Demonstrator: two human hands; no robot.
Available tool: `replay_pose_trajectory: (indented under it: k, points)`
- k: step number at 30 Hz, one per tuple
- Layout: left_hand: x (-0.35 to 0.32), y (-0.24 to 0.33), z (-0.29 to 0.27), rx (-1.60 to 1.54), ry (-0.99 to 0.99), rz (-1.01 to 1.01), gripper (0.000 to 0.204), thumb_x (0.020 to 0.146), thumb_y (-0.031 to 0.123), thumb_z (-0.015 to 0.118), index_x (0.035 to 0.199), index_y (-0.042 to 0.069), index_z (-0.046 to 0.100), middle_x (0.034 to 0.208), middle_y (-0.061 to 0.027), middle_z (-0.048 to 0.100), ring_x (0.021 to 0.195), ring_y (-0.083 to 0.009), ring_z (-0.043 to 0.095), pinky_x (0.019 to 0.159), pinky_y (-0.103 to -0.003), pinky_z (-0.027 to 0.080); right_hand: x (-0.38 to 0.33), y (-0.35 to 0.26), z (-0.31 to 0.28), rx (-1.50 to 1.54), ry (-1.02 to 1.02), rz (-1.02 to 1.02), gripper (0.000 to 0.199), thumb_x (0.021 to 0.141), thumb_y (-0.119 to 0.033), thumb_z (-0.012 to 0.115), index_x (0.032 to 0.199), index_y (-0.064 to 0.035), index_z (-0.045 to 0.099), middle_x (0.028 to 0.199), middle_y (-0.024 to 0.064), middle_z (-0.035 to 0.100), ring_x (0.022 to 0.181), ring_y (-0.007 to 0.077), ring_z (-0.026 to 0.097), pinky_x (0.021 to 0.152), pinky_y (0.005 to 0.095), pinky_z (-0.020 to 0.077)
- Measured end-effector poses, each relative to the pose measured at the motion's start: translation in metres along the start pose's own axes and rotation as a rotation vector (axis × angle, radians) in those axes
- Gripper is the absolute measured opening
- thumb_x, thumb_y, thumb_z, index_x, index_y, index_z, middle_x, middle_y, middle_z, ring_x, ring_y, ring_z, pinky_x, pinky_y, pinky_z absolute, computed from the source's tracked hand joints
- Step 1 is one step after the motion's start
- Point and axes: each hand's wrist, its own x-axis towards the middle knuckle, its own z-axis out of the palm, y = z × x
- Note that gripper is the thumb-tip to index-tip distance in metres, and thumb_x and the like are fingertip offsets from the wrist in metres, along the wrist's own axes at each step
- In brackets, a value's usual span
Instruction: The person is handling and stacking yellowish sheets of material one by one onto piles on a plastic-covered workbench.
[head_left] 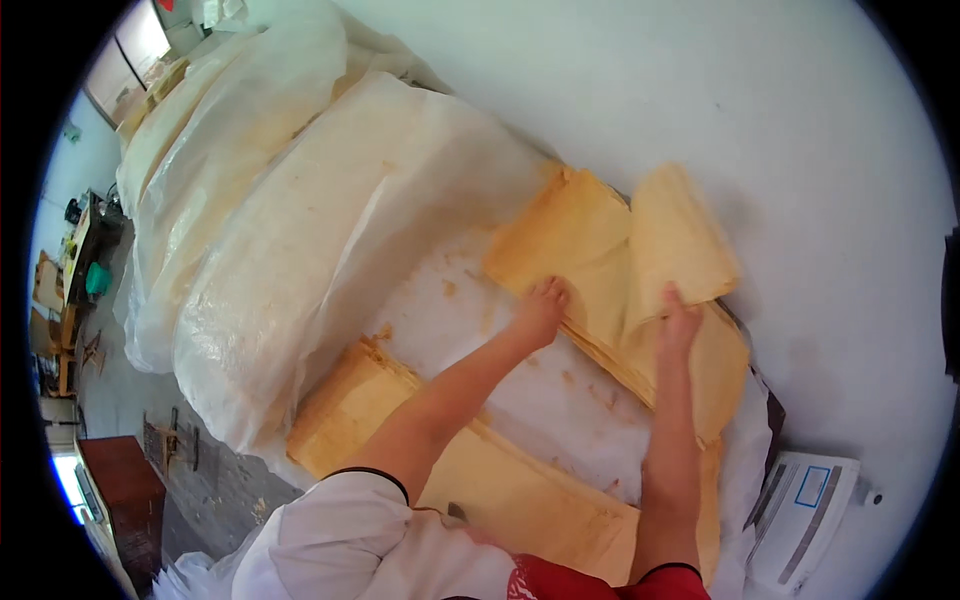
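Observation:
A stack of thin, flexible yellow-tan sheets lies at the far right, against the white wall. My left hand is closed at the stack's near edge, its fingers curled onto the sheets. My right hand grips the lower edge of a curled yellow sheet, which stands up over the stack with its top blurred. I cannot tell whether it is one sheet or several. Nearer to me lies another stack of the same sheets, partly hidden under my left arm.
Large piles under cloudy plastic sheeting fill the left and back. White plastic with yellow crumbs lies between the stacks. A white appliance stands at the lower right by the wall. A brown cabinet is on the grey floor at left.

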Motion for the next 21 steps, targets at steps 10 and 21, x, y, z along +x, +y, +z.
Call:
replay_pose_trajectory:
  k: [10, 21]
  points:
    - [0.038, 0.101, -0.063, -0.801, 0.174, 0.190, 0.070, 0.067, 0.029, 0.068, 0.124, 0.002, 0.037, 0.129, -0.0196, 0.034, 0.122, -0.0324, 0.030, 0.097, -0.041, 0.032, 0.013, -0.134, -0.069, -0.111, 0.017, -0.266, 0.027, 0.079, -0.012, 0.061, 0.102, 0.0019, 0.055, 0.097, 0.0075, 0.060, 0.083, 0.0160, 0.057, 0.075, 0.0306, 0.0453]
    - [0.058, 0.052, -0.023, -2.055, -0.019, -0.736, 0.034, 0.085, 0.031, 0.046, 0.109, 0.007, 0.051, 0.102, -0.0069, 0.056, 0.091, -0.0209, 0.055, 0.075, -0.038, 0.046, -0.142, 0.026, -0.009, -0.548, -0.349, -0.429, 0.030, 0.074, -0.019, 0.058, 0.100, -0.0038, 0.058, 0.105, 0.0162, 0.055, 0.102, 0.0311, 0.050, 0.088, 0.0394, 0.0392]
